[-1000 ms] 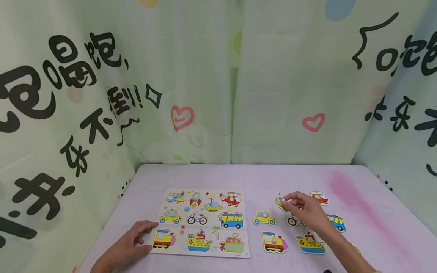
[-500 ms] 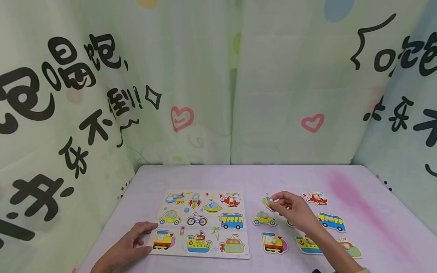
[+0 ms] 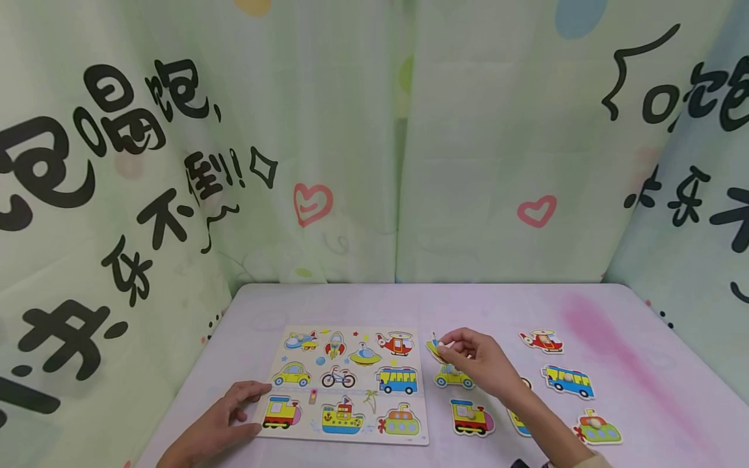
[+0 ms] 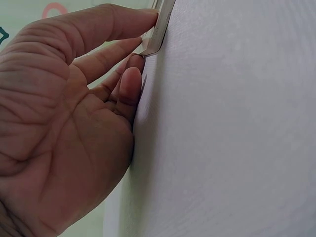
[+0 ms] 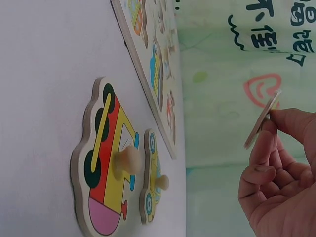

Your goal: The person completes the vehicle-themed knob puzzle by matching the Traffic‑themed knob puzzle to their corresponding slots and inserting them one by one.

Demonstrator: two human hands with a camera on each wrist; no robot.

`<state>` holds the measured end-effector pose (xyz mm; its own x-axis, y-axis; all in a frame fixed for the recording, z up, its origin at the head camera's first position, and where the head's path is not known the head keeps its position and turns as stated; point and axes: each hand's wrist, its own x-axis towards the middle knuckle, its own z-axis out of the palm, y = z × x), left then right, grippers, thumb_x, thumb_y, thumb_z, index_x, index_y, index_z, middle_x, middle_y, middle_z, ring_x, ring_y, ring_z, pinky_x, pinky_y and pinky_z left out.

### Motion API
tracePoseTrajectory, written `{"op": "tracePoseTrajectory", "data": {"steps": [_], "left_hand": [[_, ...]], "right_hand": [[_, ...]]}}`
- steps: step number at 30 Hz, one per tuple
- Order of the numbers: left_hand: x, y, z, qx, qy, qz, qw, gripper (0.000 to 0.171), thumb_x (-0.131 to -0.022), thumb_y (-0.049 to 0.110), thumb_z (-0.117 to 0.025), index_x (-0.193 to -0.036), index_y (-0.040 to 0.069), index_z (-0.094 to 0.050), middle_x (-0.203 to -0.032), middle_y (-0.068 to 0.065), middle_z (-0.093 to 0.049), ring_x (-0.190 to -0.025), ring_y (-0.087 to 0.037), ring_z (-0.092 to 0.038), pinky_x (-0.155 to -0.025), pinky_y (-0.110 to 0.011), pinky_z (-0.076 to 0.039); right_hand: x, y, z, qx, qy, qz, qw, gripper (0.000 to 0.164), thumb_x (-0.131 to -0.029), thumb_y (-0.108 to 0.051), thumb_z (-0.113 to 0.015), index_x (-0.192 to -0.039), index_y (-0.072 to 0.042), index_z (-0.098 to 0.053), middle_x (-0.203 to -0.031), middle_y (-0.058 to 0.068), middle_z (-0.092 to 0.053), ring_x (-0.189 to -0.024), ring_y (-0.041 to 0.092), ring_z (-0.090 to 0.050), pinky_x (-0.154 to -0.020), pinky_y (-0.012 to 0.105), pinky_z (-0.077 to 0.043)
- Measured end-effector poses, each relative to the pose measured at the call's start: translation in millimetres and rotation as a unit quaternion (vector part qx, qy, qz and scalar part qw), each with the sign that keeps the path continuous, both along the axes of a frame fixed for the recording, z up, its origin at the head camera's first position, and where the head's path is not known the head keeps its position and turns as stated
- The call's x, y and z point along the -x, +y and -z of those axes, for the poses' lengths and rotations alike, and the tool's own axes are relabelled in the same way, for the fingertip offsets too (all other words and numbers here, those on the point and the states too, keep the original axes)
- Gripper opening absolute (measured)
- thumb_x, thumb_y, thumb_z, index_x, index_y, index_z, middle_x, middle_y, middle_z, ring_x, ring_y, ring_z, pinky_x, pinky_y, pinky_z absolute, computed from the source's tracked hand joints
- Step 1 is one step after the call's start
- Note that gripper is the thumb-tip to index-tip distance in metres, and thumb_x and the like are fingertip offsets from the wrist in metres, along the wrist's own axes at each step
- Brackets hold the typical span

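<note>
My left hand (image 3: 219, 419) rests at the left edge of a wooden peg puzzle board (image 3: 365, 372), its thumb and fingertips touching the side near the front corner. Vehicle pictures cover that board. Between thumb and fingers, my right hand (image 3: 482, 364) pinches a yellow flying-saucer puzzle piece (image 3: 433, 350) by its knob. In the right wrist view this piece (image 5: 259, 123) is tilted and raised above the table. Below it in the head view lies a yellow car piece (image 3: 452, 377), partly hidden by the hand.
Loose knobbed pieces lie right of the board: a train (image 3: 471, 417), a helicopter (image 3: 543, 341), a bus (image 3: 568, 381) and a submarine (image 3: 597, 429). My right forearm covers most of a ship piece (image 3: 518, 422). Printed curtains (image 3: 468, 247) stand behind the table.
My right hand has moved left with the flying-saucer piece, toward the board's right edge. The bus and submarine pieces have come out from behind my arm. My left hand has stayed put.
</note>
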<state>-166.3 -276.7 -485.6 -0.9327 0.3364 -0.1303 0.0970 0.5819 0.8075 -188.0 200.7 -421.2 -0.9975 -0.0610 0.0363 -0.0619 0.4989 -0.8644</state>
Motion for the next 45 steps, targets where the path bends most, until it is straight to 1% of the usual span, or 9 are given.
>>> {"op": "tracePoseTrajectory", "data": {"steps": [2, 5, 10, 17, 23, 36, 39, 45], "left_hand": [[0.2, 0.3, 0.1, -0.001, -0.002, -0.001, 1.0000, 0.067, -0.085, 0.018, -0.082, -0.145, 0.007, -0.054, -0.146, -0.019, -0.042, -0.093, -0.017, -0.048, -0.077, -0.021, -0.045], [-0.1, 0.6, 0.3, 0.003, -0.003, -0.002, 1.0000, 0.067, -0.085, 0.018, -0.082, -0.144, 0.008, -0.055, -0.146, -0.018, -0.042, -0.092, -0.016, -0.048, -0.077, -0.021, -0.044], [-0.7, 0.2, 0.6, 0.006, 0.000, 0.002, 1.0000, 0.066, -0.085, 0.019, -0.082, -0.144, 0.007, -0.054, -0.147, -0.020, -0.042, -0.091, -0.012, -0.047, -0.077, -0.020, -0.043], [0.3, 0.9, 0.7, 0.009, -0.002, -0.003, 1.0000, 0.067, -0.084, 0.020, -0.083, -0.144, 0.009, -0.055, -0.146, -0.018, -0.042, -0.092, -0.016, -0.048, -0.077, -0.021, -0.045], [0.7, 0.9, 0.7, 0.005, -0.003, 0.004, 1.0000, 0.067, -0.085, 0.019, -0.082, -0.145, 0.006, -0.054, -0.146, -0.020, -0.042, -0.093, -0.015, -0.048, -0.077, -0.021, -0.044], [0.4, 3.7, -4.0, 0.003, -0.010, -0.009, 0.9999, 0.068, -0.084, 0.018, -0.083, -0.144, 0.007, -0.054, -0.146, -0.018, -0.043, -0.094, -0.021, -0.048, -0.077, -0.022, -0.045], [0.4, 3.4, -3.6, 0.003, -0.012, -0.009, 0.9999, 0.068, -0.084, 0.018, -0.083, -0.144, 0.007, -0.054, -0.146, -0.018, -0.042, -0.094, -0.021, -0.048, -0.078, -0.022, -0.046], [-0.7, 1.9, -2.3, 0.003, 0.000, 0.001, 1.0000, 0.066, -0.085, 0.017, -0.082, -0.144, 0.005, -0.053, -0.145, -0.020, -0.043, -0.094, -0.014, -0.049, -0.078, -0.021, -0.044]], "right_hand": [[0.6, -4.2, 0.3, 0.003, -0.001, -0.001, 1.000, 0.026, -0.094, -0.027, -0.075, -0.111, -0.008, -0.069, -0.083, 0.003, -0.062, -0.079, 0.019, -0.055, -0.062, 0.025, -0.046], [1.4, -10.0, 0.9, 0.008, -0.005, -0.001, 1.000, 0.025, -0.094, -0.026, -0.075, -0.110, -0.008, -0.070, -0.082, 0.002, -0.062, -0.078, 0.019, -0.055, -0.062, 0.025, -0.046], [1.9, -17.3, 3.3, 0.013, -0.008, -0.002, 1.000, 0.023, -0.093, -0.026, -0.076, -0.107, -0.009, -0.070, -0.082, 0.002, -0.062, -0.077, 0.019, -0.056, -0.063, 0.025, -0.046], [4.3, -24.8, 7.2, 0.019, -0.003, -0.009, 1.000, 0.021, -0.093, -0.026, -0.076, -0.106, -0.009, -0.071, -0.082, 0.002, -0.061, -0.076, 0.017, -0.055, -0.062, 0.024, -0.046], [6.3, -30.5, 9.8, 0.022, 0.006, -0.022, 0.999, 0.022, -0.093, -0.026, -0.076, -0.106, -0.009, -0.071, -0.082, 0.001, -0.060, -0.076, 0.017, -0.054, -0.061, 0.024, -0.044], [14.7, -44.0, 18.9, 0.022, 0.019, -0.057, 0.998, 0.020, -0.094, -0.023, -0.075, -0.103, -0.006, -0.070, -0.079, 0.000, -0.060, -0.073, 0.016, -0.054, -0.059, 0.022, -0.041], [16.4, -46.7, 20.7, 0.024, 0.022, -0.061, 0.998, 0.020, -0.094, -0.023, -0.075, -0.103, -0.006, -0.070, -0.079, 0.000, -0.060, -0.072, 0.015, -0.054, -0.060, 0.022, -0.042], [18.8, -53.6, 22.0, 0.032, 0.030, -0.069, 0.997, 0.021, -0.094, -0.023, -0.075, -0.103, -0.005, -0.070, -0.079, 0.000, -0.060, -0.073, 0.014, -0.054, -0.062, 0.021, -0.045]]}}
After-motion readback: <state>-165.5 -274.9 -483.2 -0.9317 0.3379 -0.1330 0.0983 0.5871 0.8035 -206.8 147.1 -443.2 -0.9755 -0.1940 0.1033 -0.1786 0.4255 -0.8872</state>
